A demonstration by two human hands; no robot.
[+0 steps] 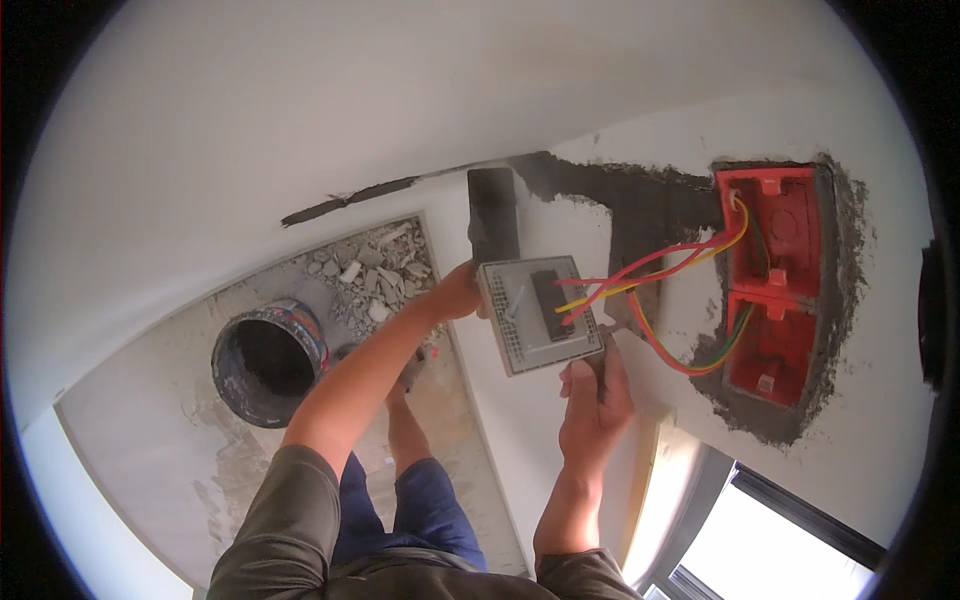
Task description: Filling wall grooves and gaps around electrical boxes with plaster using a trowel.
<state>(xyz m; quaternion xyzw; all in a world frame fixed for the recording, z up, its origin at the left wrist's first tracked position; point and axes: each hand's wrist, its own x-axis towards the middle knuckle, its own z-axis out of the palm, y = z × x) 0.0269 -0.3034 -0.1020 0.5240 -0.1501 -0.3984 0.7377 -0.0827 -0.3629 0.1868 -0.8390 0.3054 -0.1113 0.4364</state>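
— Any packages, labels, signs or screens here?
— None that I can see, from twelve o'clock round to six.
— Any printed sticker at all?
— No, nothing of that kind shows.

1. The switch plate (540,315), at frame centre, looks like matt grey plastic with a ribbed rim.
2. The wires (650,270) wear smooth, glossy red, yellow and green plastic sheaths.
3. The boxes (780,290), at right, are glossy red plastic.
4. The mortar (660,200) around them is rough, dark and grainy.
5. The wall (300,100) is smooth, matt white plaster.
6. The bucket (268,360), at left, looks crusted and dull.
7. The rubble (375,270) is coarse and chalky.
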